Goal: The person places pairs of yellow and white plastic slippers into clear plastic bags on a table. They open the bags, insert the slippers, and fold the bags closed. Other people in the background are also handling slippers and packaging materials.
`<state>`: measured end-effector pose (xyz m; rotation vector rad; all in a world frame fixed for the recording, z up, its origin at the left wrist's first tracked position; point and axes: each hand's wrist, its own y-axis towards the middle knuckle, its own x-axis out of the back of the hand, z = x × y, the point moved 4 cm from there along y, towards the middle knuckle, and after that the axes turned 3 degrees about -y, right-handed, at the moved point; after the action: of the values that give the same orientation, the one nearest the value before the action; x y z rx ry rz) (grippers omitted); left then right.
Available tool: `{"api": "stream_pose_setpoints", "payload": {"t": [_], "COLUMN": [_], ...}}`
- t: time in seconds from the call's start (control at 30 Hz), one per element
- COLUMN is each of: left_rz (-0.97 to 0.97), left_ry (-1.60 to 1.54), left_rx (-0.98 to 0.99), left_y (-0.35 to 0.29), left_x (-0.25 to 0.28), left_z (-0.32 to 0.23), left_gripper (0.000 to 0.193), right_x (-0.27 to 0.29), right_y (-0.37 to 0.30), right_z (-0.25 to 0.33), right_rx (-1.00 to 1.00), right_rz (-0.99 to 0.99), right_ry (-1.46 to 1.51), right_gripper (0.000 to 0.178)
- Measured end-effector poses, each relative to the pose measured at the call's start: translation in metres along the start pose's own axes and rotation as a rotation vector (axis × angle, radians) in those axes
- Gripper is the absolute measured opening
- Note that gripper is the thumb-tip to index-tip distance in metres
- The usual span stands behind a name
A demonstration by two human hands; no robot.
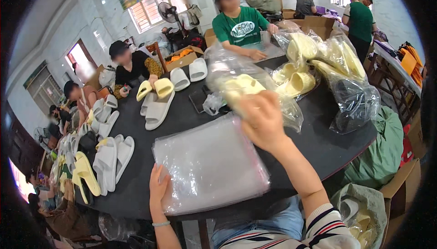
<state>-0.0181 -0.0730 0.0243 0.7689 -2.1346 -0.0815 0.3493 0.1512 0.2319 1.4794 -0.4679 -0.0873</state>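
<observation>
A stack of clear plastic bags [207,165] lies flat on the table in front of me. My left hand [158,183] rests at its left edge, fingers stretched out against the bags. Above the far right corner of the stack, my right hand [263,118] is closed on a clear bag with pale yellow slippers [246,85] inside; motion blurs both. More bagged yellow slippers [300,83] lie just beyond, to the right. Grey slippers [159,110] and a small yellow pair [162,87] sit farther off, left of centre.
The dark table [291,158] carries rows of grey and yellow slippers [107,162] on the left and bagged black slippers [350,96] at right. A person in a green shirt [243,26] works opposite. A green sack [378,151] and an open bag of slippers [362,215] stand at right.
</observation>
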Motion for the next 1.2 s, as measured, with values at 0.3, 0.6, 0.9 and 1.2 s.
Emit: {"api": "stream_pose_setpoints", "payload": {"t": [0.3, 0.6, 0.9, 1.2], "left_rz": [-0.018, -0.073, -0.242, -0.083], "left_ry": [-1.252, -0.575, -0.507, -0.485], "left_rx": [0.577, 0.219, 0.138, 0.222], "left_y": [0.002, -0.008, 0.003, -0.001], "left_x": [-0.011, -0.001, 0.016, 0.015], "left_z": [-0.067, -0.027, 0.046, 0.015], "left_gripper": [0.046, 0.051, 0.013, 0.024], "right_x": [-0.065, -0.040, -0.058, -0.082], "right_y": [-0.069, -0.057, -0.132, -0.156], "right_z": [0.173, 0.046, -0.024, -0.016], "right_rx": [0.365, -0.128, -0.349, -0.687], "right_rz": [0.547, 0.747, 0.950, 0.884], "right_ry": [0.486, 0.402, 0.617, 0.552], "right_gripper": [0.057, 0.021, 0.045, 0.041]}}
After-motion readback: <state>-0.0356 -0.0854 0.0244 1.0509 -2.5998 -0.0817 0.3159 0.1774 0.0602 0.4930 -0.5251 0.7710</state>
